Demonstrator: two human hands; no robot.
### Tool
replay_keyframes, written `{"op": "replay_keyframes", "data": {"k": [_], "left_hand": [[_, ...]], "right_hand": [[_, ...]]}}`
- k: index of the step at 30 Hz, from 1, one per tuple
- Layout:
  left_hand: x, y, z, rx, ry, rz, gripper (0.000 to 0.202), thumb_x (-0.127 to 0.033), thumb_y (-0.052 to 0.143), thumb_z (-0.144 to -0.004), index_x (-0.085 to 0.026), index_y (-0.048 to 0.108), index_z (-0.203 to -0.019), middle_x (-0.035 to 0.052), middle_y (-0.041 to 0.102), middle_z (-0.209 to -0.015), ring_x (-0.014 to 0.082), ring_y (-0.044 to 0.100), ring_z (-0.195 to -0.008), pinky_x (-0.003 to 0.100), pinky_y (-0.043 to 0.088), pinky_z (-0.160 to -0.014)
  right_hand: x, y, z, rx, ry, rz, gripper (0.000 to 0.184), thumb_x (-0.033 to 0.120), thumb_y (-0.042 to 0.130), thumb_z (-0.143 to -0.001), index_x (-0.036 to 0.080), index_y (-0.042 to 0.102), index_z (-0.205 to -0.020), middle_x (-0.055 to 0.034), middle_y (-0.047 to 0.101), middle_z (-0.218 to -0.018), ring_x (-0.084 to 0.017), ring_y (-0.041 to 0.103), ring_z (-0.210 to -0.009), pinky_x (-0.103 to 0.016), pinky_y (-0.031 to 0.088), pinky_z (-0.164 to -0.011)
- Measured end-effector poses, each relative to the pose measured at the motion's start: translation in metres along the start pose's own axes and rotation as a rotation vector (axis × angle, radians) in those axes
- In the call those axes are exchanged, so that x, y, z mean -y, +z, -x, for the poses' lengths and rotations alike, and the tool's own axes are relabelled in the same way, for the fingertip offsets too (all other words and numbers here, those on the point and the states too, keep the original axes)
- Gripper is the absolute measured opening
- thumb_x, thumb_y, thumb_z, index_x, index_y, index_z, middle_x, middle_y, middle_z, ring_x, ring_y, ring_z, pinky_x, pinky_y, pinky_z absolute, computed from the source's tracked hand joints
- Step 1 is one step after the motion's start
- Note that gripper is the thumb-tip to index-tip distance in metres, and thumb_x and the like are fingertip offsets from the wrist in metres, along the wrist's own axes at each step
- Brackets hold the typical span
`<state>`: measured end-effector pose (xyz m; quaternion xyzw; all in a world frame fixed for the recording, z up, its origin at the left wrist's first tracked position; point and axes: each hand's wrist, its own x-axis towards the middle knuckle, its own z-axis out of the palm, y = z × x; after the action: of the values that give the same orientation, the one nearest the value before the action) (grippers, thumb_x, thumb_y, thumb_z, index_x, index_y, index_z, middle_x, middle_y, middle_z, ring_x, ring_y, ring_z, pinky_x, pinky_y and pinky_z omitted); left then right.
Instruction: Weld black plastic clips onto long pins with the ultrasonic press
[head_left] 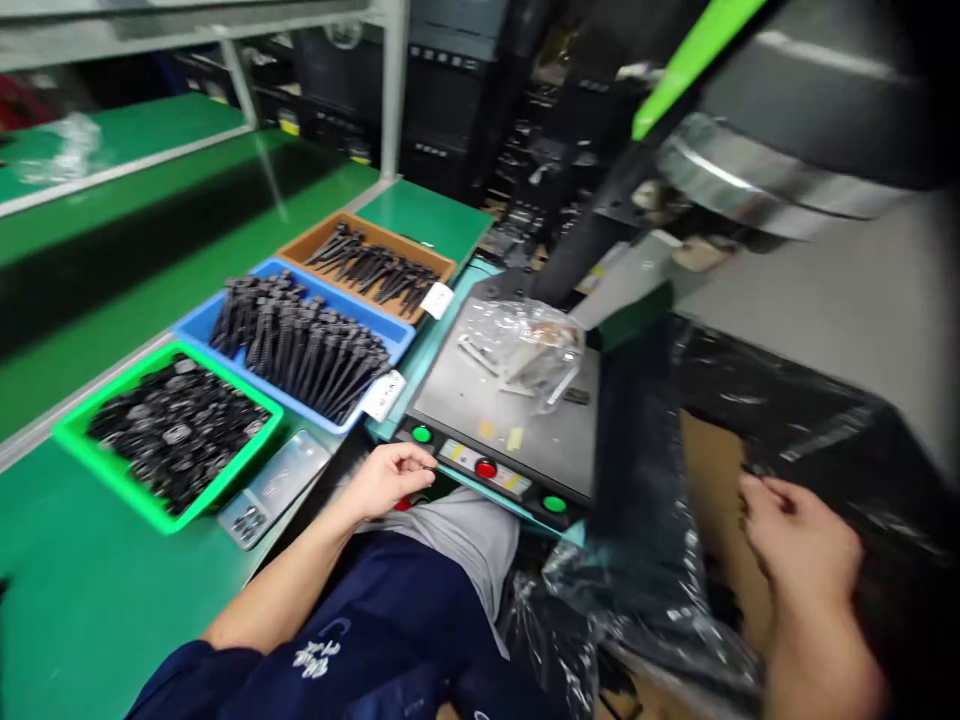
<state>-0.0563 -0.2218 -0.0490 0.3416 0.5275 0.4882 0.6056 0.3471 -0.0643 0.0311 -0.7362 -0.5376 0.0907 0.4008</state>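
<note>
My left hand (pixel 391 478) is closed, thumb and fingers pinched together, beside the front edge of a grey machine panel (pixel 517 425) near its green button (pixel 421 434). Whatever it pinches, if anything, is too small to make out. Off to the right, my right hand (pixel 802 535) is also closed, above a cardboard box (pixel 709 470) lined with black plastic (pixel 645 470). A dark bit shows at its fingertips, but blur hides what it is. On the panel lies a clear plastic bag (pixel 551 350) with pale pieces in or under it.
Left on the green bench (pixel 82 610) stand a green tray (pixel 169 515) of small black parts (pixel 180 430), a blue tray (pixel 405 350) and a brown tray (pixel 442 268) of black ribbed stems (pixel 300 345). A phone (pixel 277 490) lies beside them. A machine arm (pixel 585 240) rises behind the panel.
</note>
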Motion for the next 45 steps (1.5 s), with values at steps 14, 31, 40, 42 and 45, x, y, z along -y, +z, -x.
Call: {"op": "replay_keyframes", "data": {"k": [14,31,40,42,45], "left_hand": [[-0.017,0.046,-0.059,-0.009,-0.087,0.355,0.033,-0.024,0.087,-0.055,-0.015,0.073,-0.083,0.0096,0.075,-0.098,0.0169,0.069,-0.081,0.031,0.056,-0.076],[-0.015,0.062,-0.068,0.057,0.361,0.048,0.016,-0.027,0.077,-0.072,-0.019,0.076,-0.086,0.0083,0.073,-0.104,0.0224,0.066,-0.101,0.039,0.051,-0.093],[-0.018,0.058,-0.071,0.088,0.329,0.039,0.018,-0.030,0.077,-0.072,-0.019,0.076,-0.087,0.0082,0.073,-0.100,0.0222,0.067,-0.095,0.039,0.053,-0.088],[-0.017,0.057,-0.071,0.087,0.322,0.015,0.019,-0.032,0.076,-0.072,-0.019,0.076,-0.086,0.0083,0.073,-0.100,0.0222,0.068,-0.094,0.039,0.054,-0.088],[-0.018,0.054,-0.072,0.105,0.350,-0.029,0.016,-0.032,0.075,-0.074,-0.019,0.076,-0.084,0.0082,0.073,-0.098,0.0225,0.068,-0.094,0.040,0.054,-0.088]], "right_hand": [[0.063,0.085,0.159,0.658,-0.088,-0.585,0.021,0.039,0.060,-0.086,0.021,0.068,-0.093,-0.0034,0.062,-0.082,-0.013,0.058,-0.058,-0.026,0.051,-0.050],[0.080,0.117,0.176,0.659,-0.008,-0.662,0.021,0.040,0.061,-0.083,0.020,0.063,-0.088,0.0025,0.056,-0.065,-0.011,0.054,-0.053,-0.022,0.047,-0.046],[0.087,0.114,0.174,0.815,0.131,-0.853,0.025,0.044,0.063,-0.081,0.019,0.061,-0.085,0.0058,0.054,-0.053,-0.009,0.047,-0.042,-0.021,0.042,-0.040],[0.089,0.113,0.173,0.849,0.155,-0.892,0.026,0.045,0.064,-0.081,0.019,0.061,-0.083,0.0063,0.054,-0.052,-0.008,0.045,-0.040,-0.021,0.039,-0.039],[0.089,0.112,0.174,0.853,0.160,-0.911,0.026,0.044,0.065,-0.081,0.019,0.060,-0.081,0.0070,0.053,-0.050,-0.007,0.043,-0.038,-0.021,0.037,-0.038]]}}
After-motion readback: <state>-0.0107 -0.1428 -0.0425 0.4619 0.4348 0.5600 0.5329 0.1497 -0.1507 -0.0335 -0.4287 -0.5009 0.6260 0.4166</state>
